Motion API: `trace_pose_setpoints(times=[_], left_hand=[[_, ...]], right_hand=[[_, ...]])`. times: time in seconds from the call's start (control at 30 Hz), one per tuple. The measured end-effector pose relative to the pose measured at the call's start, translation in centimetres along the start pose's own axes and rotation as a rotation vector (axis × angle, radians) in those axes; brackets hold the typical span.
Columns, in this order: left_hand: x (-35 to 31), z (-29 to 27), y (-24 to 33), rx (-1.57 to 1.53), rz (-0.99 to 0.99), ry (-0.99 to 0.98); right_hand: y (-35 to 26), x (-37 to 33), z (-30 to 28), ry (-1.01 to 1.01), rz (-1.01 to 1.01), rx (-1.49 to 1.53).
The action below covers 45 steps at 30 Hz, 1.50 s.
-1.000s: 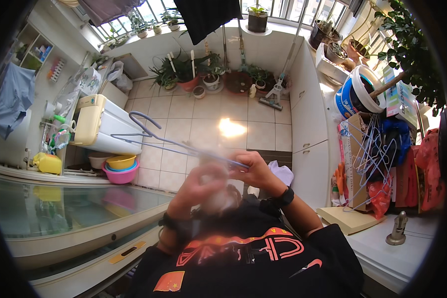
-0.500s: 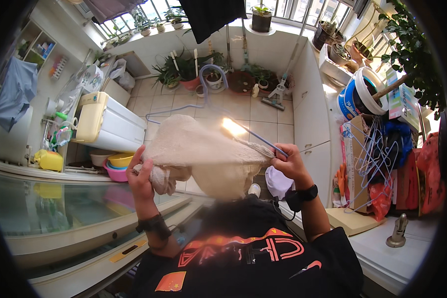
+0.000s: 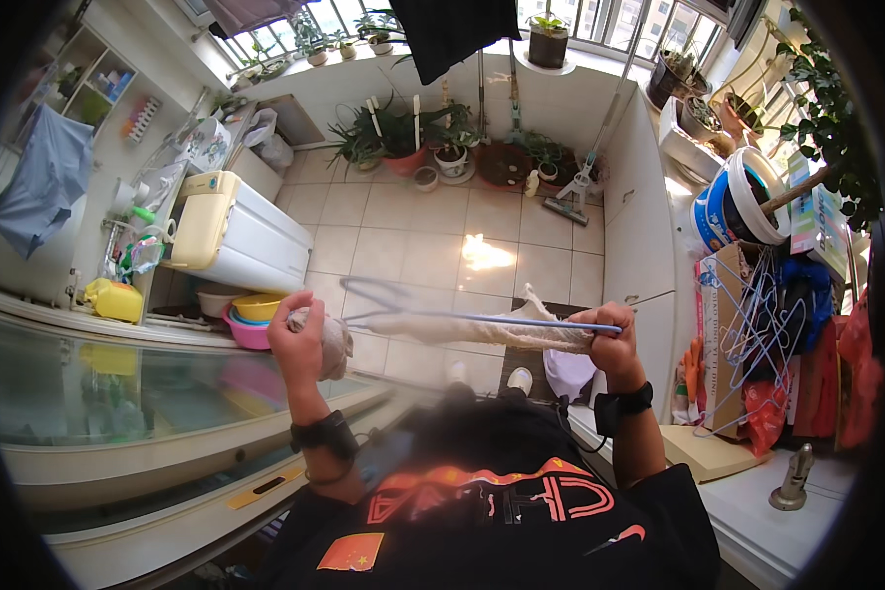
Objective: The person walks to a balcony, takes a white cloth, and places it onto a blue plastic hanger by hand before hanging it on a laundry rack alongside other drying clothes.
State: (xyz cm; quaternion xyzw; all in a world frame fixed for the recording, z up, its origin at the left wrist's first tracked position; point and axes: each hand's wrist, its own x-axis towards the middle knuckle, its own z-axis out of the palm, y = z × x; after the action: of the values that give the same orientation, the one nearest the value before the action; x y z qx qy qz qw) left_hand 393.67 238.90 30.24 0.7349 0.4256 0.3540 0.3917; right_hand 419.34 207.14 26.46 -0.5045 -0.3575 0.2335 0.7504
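A pale, off-white cloth is stretched from side to side between the person's two hands, in front of the body and above the tiled floor. The hands stand well apart, each closed on something. The left hand is clamped on one end of the cloth, where the fabric bunches into a thick, rounded wad with deep folds bulging past the fingers toward the body. The right hand is wrapped around one end of a blue-grey hanger, and the other end of the cloth runs up to this fist; whether the fingers pinch the fabric too, I cannot tell. Between the hands the cloth narrows to a long, slack band, soft and blurred near the middle, sharper toward the right, where a rough, nubbly edge shows and a small pointed corner sticks up. The hanger's straight bar lies across the upper side of the cloth; its looped far part, near the left hand, is smeared by blur. Below the cloth's right part are a pair of light shoes and, just beside them, a pale lilac bundle.
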Motion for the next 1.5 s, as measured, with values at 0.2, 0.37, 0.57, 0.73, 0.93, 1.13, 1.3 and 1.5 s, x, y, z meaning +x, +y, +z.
trace_pose_setpoints(times=[0.2, 0.37, 0.57, 0.73, 0.93, 1.13, 1.3, 1.5], left_hand=[[0.1, -2.1, -4.0, -0.287, -0.245, -0.262], [-0.5, -2.2, -5.4, -0.342, -0.483, -0.735], [-2.7, 5.0, -1.4, -0.317, -0.021, -1.21], [-5.4, 9.4, 4.6, -0.487, 0.029, -1.57], [-5.8, 9.0, 4.1, -0.539, 0.239, -1.395], [-3.9, 5.7, 4.2, -0.419, 0.244, -0.946], [-2.7, 4.2, 6.0, -0.4, 0.214, -0.813], [-3.9, 6.4, 2.3, -0.714, -0.002, -0.635]], right_hand=[[1.2, 0.0, -1.6, 0.273, 0.214, 0.404], [1.5, 0.5, -7.2, 0.138, 0.165, 0.457], [3.2, 1.9, -9.4, 0.253, 0.205, 0.767], [7.9, 4.2, -8.4, -0.026, 0.121, 1.149], [6.8, 4.3, -3.3, 0.106, 0.104, 1.321], [7.1, 3.0, -3.3, 0.598, 0.198, 0.88], [6.1, 3.7, -3.8, 0.257, 0.169, 0.909], [6.9, 3.1, -2.2, 0.194, 0.366, 0.929]])
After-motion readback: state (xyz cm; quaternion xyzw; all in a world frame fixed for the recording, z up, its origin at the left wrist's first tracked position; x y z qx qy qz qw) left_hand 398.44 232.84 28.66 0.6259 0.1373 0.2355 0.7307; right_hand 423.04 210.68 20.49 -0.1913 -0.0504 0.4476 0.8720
